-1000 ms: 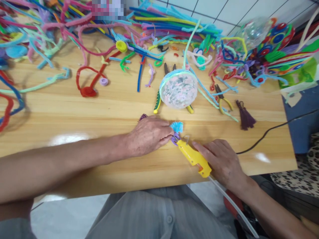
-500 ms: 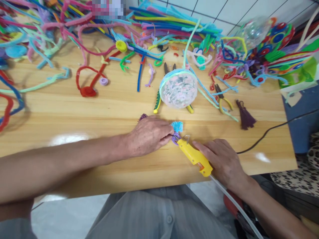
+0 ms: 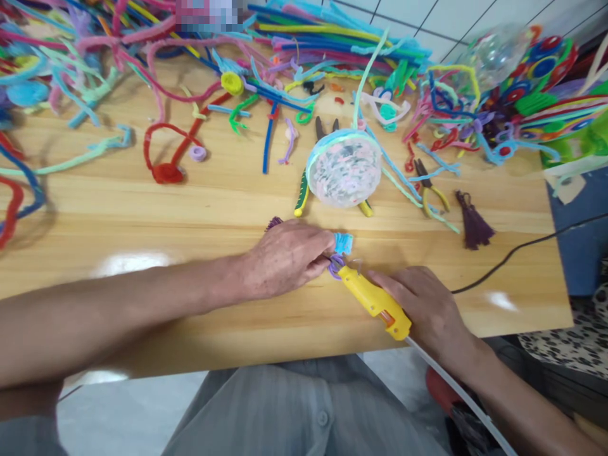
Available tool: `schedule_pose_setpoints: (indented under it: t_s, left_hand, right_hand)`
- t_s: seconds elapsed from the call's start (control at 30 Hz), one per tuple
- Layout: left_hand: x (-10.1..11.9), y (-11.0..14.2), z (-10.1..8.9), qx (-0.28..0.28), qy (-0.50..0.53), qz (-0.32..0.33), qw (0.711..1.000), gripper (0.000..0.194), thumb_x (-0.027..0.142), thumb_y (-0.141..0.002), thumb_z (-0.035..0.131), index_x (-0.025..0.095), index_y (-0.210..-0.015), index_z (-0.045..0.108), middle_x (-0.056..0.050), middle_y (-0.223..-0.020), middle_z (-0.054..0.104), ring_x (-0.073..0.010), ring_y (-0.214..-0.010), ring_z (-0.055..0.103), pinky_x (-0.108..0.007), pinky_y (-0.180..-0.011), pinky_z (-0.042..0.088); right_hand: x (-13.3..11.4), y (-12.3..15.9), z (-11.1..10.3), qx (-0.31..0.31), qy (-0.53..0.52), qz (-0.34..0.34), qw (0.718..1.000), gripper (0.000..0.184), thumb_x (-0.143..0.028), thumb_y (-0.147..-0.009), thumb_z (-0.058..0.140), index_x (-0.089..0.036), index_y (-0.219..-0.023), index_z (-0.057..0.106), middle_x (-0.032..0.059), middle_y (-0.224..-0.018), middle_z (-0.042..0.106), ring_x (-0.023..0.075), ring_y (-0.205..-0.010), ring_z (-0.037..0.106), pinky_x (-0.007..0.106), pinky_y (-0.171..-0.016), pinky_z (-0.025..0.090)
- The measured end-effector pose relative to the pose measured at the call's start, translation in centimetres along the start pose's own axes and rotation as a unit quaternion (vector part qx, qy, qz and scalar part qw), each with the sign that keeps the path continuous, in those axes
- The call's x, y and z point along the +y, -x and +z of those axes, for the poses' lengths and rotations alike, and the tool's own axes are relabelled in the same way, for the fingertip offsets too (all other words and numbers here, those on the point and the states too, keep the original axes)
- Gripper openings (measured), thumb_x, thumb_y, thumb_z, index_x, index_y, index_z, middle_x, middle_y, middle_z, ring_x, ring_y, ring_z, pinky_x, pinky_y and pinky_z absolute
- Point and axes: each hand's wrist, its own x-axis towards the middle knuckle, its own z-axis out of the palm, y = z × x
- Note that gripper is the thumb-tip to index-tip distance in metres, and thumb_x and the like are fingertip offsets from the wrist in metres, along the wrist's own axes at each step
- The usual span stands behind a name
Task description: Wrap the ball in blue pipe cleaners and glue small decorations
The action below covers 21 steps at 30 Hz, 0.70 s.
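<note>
My left hand [image 3: 292,256] is closed in a pinch at the middle of the table. Dark purple tassel fringe [image 3: 274,223] sticks out behind it, and a dark strand shows at its fingertips. Beside those fingertips are a light blue ribbed piece [image 3: 344,243] and a purple coil [image 3: 336,266]. My right hand [image 3: 422,304] is wrapped about a yellow hot glue gun [image 3: 373,297], its handle partly hidden. The gun's nozzle is at the purple coil, and a long translucent glue stick [image 3: 456,386] runs out of its back.
A clear dome [image 3: 344,170] with a pale green stem covers green-and-yellow-handled pliers [image 3: 301,195]. Small pliers [image 3: 434,196] and another purple tassel [image 3: 474,221] lie right. Pipe cleaners [image 3: 327,38] crowd the back. A black cord [image 3: 513,250] crosses the table's right side.
My left fingers have shifted slightly over the light blue piece, covering its left part. The glue gun stays at the purple coil. The view has shifted slightly.
</note>
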Motion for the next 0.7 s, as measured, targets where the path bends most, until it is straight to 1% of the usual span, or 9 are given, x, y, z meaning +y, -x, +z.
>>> schedule_pose_setpoints:
  t_s: [0.27,0.4,0.5,0.6,0.7]
  left_hand:
    - [0.5,-0.1,-0.7,-0.038,0.001,-0.01,0.999,0.006,0.016,-0.097,0.058,0.019,-0.091,0.058,-0.002,-0.083,0.069,-0.0182,-0.076,0.064,-0.032,-0.073,0.045]
    - [0.5,-0.1,-0.7,-0.041,0.003,-0.012,0.999,0.007,0.016,-0.097,0.057,0.019,-0.09,0.057,-0.002,-0.083,0.068,-0.0184,-0.077,0.063,-0.031,-0.075,0.045]
    - [0.4,-0.1,-0.6,-0.037,0.004,-0.009,0.999,0.006,0.017,-0.097,0.058,0.019,-0.092,0.058,-0.003,-0.085,0.069,-0.0187,-0.079,0.064,-0.032,-0.076,0.046]
    - [0.4,-0.1,-0.6,-0.034,0.008,-0.003,0.999,0.006,0.017,-0.098,0.057,0.019,-0.092,0.058,-0.003,-0.085,0.069,-0.0185,-0.079,0.063,-0.031,-0.075,0.046]
    - [0.5,-0.1,-0.7,-0.032,0.01,0.002,0.999,0.009,0.016,-0.098,0.055,0.019,-0.091,0.058,-0.003,-0.084,0.068,-0.0181,-0.078,0.063,-0.031,-0.075,0.046]
  right_hand:
    - [-1.3,-0.5,-0.9,-0.028,0.055,-0.014,0.998,0.033,-0.013,-0.11,0.036,-0.012,-0.137,0.055,0.0073,-0.089,0.065,0.0237,-0.079,0.058,0.038,-0.076,0.043]
    - [-1.6,-0.6,-1.0,-0.039,0.068,-0.011,0.997,0.032,-0.012,-0.109,0.038,-0.012,-0.136,0.055,0.007,-0.088,0.066,0.0238,-0.078,0.058,0.039,-0.076,0.043]
    - [-1.5,-0.4,-0.9,-0.036,0.048,0.0,0.998,0.032,-0.016,-0.109,0.039,-0.013,-0.137,0.054,0.0073,-0.091,0.067,0.0236,-0.079,0.06,0.038,-0.074,0.044]
    - [-1.1,-0.3,-0.8,-0.025,0.007,0.021,0.999,0.031,-0.02,-0.11,0.041,-0.017,-0.137,0.056,0.006,-0.089,0.068,0.023,-0.078,0.064,0.037,-0.072,0.047]
    - [-0.6,-0.4,-1.0,-0.015,-0.074,0.055,0.996,0.027,-0.026,-0.11,0.043,-0.022,-0.132,0.06,0.0056,-0.094,0.072,0.0221,-0.082,0.069,0.034,-0.071,0.052]
